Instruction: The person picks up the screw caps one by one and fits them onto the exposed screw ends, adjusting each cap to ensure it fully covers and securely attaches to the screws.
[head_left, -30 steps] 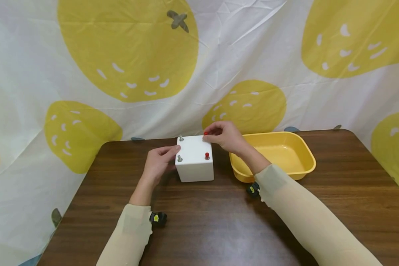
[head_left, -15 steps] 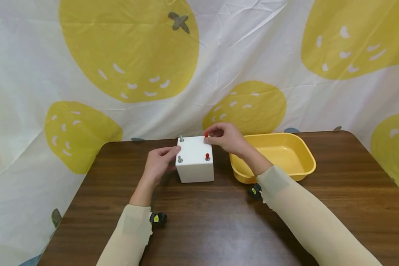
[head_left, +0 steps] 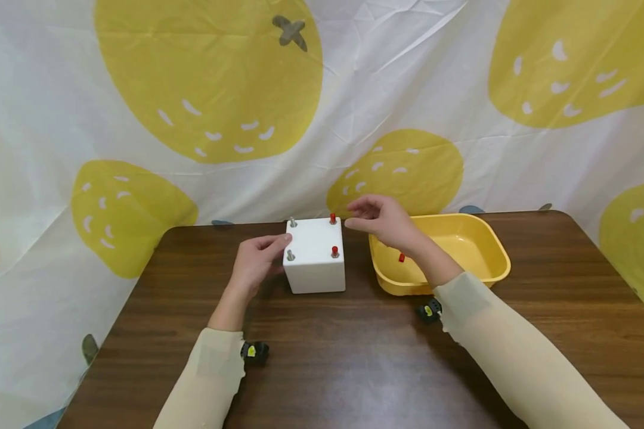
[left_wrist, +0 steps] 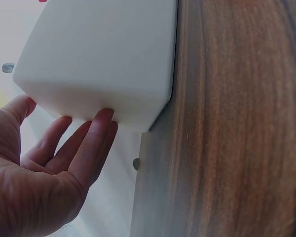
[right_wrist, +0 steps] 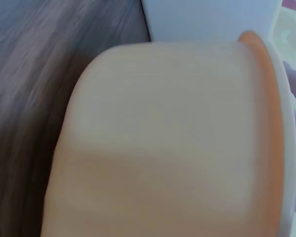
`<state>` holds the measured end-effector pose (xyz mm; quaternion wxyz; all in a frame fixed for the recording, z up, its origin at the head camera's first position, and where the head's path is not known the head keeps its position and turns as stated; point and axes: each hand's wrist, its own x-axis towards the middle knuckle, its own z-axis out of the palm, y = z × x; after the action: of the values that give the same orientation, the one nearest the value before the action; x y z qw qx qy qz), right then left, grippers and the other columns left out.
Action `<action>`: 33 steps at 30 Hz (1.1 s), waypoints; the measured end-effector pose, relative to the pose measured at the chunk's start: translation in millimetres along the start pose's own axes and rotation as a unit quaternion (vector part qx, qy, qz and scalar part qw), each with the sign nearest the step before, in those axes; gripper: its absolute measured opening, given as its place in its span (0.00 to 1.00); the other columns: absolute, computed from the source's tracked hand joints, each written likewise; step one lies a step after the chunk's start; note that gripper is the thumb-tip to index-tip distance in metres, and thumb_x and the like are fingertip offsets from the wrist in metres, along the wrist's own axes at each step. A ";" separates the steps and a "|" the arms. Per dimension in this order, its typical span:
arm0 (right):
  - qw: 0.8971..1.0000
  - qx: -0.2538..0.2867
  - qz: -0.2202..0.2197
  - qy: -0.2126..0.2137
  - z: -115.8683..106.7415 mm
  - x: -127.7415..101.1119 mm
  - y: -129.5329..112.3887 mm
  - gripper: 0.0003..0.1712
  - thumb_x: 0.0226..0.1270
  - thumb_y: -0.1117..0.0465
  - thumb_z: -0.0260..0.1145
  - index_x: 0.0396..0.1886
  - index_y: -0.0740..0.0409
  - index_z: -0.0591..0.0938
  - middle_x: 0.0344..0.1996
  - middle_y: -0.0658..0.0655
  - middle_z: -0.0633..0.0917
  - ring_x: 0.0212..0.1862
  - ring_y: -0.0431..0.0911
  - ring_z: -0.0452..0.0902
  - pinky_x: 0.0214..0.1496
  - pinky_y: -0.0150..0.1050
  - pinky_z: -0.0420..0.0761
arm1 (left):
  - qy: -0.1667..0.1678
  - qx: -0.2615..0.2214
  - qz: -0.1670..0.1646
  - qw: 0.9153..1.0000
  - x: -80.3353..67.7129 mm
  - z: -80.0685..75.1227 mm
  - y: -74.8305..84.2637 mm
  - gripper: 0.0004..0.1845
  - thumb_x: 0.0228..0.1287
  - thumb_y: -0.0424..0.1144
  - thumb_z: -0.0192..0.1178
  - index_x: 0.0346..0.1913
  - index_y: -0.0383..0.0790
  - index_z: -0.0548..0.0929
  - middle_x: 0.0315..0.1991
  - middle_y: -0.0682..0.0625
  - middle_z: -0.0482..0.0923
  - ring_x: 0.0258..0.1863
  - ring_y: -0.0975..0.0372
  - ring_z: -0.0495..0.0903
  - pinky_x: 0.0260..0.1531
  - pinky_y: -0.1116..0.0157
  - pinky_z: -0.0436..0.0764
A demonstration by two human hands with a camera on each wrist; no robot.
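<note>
White cuboid box point(head_left: 315, 243) with metal studs point(head_left: 291, 255) on brown wooden tabletop point(head_left: 333, 363); left hand point(head_left: 256, 260), fingers extended, touches its side, probably steadying it. Right hand point(head_left: 390, 224), parted and empty, hovers near. Yellow plastic basin point(head_left: 469, 253) apparently keeps small red piece point(head_left: 402, 258) contained.

Let go of the far red cap point(head_left: 333, 219) on the white box point(head_left: 315, 277) with the right hand point(head_left: 384, 224) and drew back to the right, bringing the fingertips point(head_left: 350, 224) just beside the box, clear of the cap. Left that cap in full view. Shifted the right sleeve point(head_left: 515, 345) and black wrist camera point(head_left: 429, 311) rightward too. Brought into view a small red piece point(head_left: 402, 258) inside the yellow tray point(head_left: 501, 275), at a spot covered by the wrist point(head_left: 431, 256) half a second earlier.
</note>
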<state>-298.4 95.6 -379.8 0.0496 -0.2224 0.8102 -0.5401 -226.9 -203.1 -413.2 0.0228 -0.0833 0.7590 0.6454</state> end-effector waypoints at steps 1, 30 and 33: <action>1.000 -0.001 0.002 0.002 -2.0 -2.1 0.8 0.21 0.69 0.55 0.79 0.56 0.58 0.86 0.47 0.58 0.87 0.43 0.51 0.81 0.28 0.34 0.78 | 0.000 0.001 -0.001 1.000 0.0 0.1 0.1 0.29 0.71 0.56 0.71 0.63 0.37 0.87 0.62 0.43 0.84 0.57 0.51 0.84 0.52 0.51 0.88; 0.997 -0.046 0.049 -0.024 -36.8 -43.0 37.4 0.21 0.68 0.63 0.78 0.58 0.63 0.86 0.49 0.64 0.85 0.45 0.55 0.83 0.41 0.44 0.86 | 0.002 0.015 -0.001 1.000 -2.0 -3.2 -0.7 0.29 0.72 0.56 0.70 0.64 0.37 0.86 0.63 0.42 0.83 0.58 0.51 0.83 0.55 0.48 0.87; 0.996 -0.056 0.057 -0.029 -38.6 -44.5 41.7 0.21 0.68 0.63 0.78 0.58 0.65 0.85 0.50 0.65 0.85 0.46 0.55 0.83 0.42 0.38 0.84 | 0.002 0.014 0.000 1.000 -2.3 -3.1 -0.5 0.29 0.72 0.56 0.70 0.64 0.37 0.86 0.63 0.42 0.83 0.58 0.51 0.83 0.55 0.48 0.87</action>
<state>-283.7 160.2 -408.4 0.0913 -0.1937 0.8487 -0.4836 -224.3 -206.1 -412.8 0.0231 -0.0842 0.7679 0.6346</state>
